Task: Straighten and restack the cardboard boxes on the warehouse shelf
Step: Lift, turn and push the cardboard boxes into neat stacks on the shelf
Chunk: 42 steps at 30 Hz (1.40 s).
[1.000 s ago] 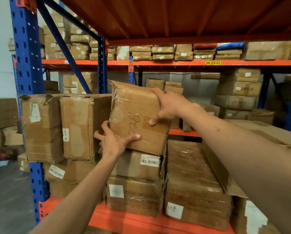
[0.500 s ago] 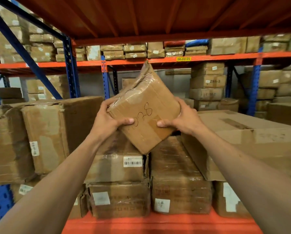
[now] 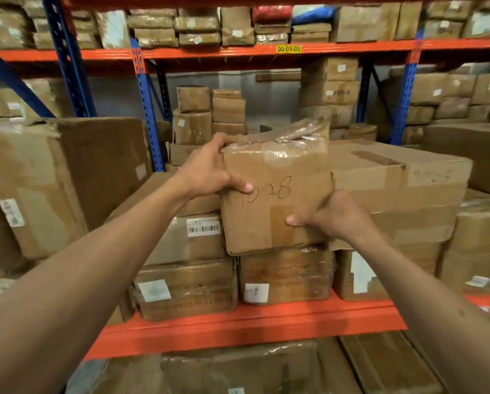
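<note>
Two hands — left hand (image 3: 209,169), right hand (image 3: 334,214) — clasp the marked box (image 3: 275,200), set nearly square atop the wrapped carton (image 3: 286,274) mid-shelf — crumpled boxes at left (image 3: 33,189) seemingly await straightening.

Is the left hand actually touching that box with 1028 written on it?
Touching. The head view shows the left hand gripping the box at its upper left corner, thumb pressed on the front.

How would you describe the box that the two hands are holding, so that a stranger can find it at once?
Start at the orange shelf beam in front and look up the middle stack of wrapped cartons. On top sits the box, held by the left hand at its upper left corner and the right hand at its lower right. Only it bears a handwritten number ending in 28, with loose plastic wrap crumpled on its top.
</note>
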Tool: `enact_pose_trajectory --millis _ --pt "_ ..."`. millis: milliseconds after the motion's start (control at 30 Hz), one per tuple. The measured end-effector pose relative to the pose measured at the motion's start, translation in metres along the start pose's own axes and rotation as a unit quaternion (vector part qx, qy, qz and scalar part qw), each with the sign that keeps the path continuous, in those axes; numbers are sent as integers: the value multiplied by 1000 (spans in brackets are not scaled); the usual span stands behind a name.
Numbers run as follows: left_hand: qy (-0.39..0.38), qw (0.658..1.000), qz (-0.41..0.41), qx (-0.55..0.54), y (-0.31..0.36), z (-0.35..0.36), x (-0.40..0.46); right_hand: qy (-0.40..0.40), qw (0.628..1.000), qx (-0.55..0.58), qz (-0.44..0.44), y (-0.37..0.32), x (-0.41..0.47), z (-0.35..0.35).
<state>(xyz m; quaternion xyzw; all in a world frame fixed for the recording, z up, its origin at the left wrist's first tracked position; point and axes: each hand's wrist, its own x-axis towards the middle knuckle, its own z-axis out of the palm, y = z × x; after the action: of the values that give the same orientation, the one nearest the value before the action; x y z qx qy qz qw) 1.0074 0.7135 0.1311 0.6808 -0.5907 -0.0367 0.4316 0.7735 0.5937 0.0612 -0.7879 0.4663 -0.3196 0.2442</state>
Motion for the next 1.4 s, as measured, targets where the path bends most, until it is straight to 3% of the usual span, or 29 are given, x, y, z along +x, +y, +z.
enact_pose_trajectory --millis 67,133,167,233,333,733,1000,1100,1167,1233,1333,1400 --pt "-6 1000 13 28 -6 19 -7 94 991 -92 -26 -6 -3 -4" --pt "0 999 23 42 -14 29 -16 205 960 -133 -135 -27 0 -9" --pt "3 999 26 45 -16 31 -18 207 947 -154 -191 -37 5 -12" --pt "1 999 26 47 -16 30 -19 112 927 -253 -253 -54 16 -15" --pt "-16 998 13 53 -13 30 -18 -5 883 -391 -258 -51 34 -7" --pt "-25 993 -80 88 -12 40 10 0 892 -389 -229 -50 70 15" --pt "3 988 -104 117 -6 48 -26 -19 898 -378 -223 -51 69 13" --pt "125 979 -78 141 -20 30 -59 -65 907 -375 -178 -64 64 6" --pt "272 939 -92 189 -35 7 -84 -100 911 -369 -154 -82 54 7" --pt "369 893 -160 203 -51 -24 -108 -110 909 -364 -168 -109 38 15" --pt "400 857 -263 193 -74 -73 -139 -73 892 -348 -279 -166 15 37" --pt "393 848 -298 194 -88 -99 -153 -55 851 -367 -372 -210 -1 55"
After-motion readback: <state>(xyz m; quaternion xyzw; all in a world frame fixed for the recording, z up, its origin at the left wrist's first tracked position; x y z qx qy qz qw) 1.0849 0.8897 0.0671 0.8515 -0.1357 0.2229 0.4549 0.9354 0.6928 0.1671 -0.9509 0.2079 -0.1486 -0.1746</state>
